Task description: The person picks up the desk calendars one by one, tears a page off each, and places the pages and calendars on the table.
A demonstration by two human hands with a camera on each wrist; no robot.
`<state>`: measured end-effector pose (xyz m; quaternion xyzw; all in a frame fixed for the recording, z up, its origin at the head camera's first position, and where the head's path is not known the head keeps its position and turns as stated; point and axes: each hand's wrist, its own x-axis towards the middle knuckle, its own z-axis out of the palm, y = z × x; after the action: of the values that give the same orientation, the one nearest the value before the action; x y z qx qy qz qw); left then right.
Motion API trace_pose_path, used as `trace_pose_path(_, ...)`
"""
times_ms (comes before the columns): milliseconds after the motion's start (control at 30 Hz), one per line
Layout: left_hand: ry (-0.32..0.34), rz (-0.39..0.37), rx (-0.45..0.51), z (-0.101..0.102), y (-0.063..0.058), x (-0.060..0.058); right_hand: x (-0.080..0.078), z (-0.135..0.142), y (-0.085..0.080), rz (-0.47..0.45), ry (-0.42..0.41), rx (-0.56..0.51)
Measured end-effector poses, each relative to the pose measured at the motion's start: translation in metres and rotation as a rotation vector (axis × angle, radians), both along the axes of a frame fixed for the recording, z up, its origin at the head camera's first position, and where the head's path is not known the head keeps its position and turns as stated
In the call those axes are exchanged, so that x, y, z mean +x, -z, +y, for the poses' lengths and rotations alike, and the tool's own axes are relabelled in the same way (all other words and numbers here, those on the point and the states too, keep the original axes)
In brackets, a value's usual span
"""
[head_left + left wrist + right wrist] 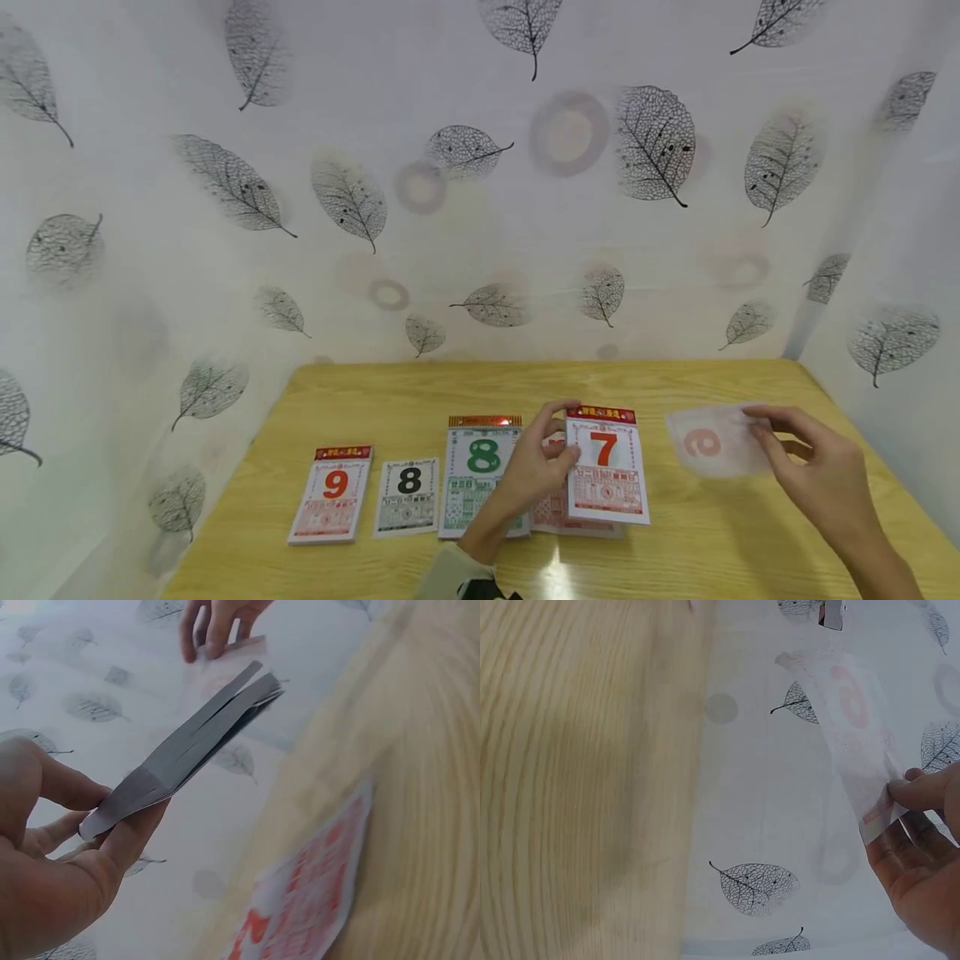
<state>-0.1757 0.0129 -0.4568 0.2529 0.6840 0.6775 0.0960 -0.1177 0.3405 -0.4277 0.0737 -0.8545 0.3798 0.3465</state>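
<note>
My left hand [534, 467] grips a tear-off calendar pad [607, 462] by its left side, raised above the table. A red 7 and a red header band show on its front. In the left wrist view the pad [202, 735] is edge-on, thumb and fingers on either side. Off to the right, my right hand [817, 467] pinches a thin calendar sheet [708, 442] by one end, apart from the pad. A pale red digit shows on this sheet [855, 735] in the right wrist view. Beneath the pad, partly hidden, lies a red-printed calendar page [555, 517].
On the wooden table [720, 542], a calendar pad with a red 9 [333, 496] lies at left. Beside it are a page with a black 8 [407, 497] and a thicker pad with a green 8 [483, 454]. Leaf-printed white cloth [480, 233] hangs behind and around.
</note>
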Motion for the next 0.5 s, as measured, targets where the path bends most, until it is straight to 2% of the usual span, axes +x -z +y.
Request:
trace_pose_path(200,-0.03,-0.153,0.041,0.032,0.013,0.003,-0.001,0.019,0.007,0.06,-0.017,0.139)
trace_pose_path(500,-0.064,-0.222,0.032,0.069,0.037,0.003,0.001,0.039,0.014,0.068,0.058,0.287)
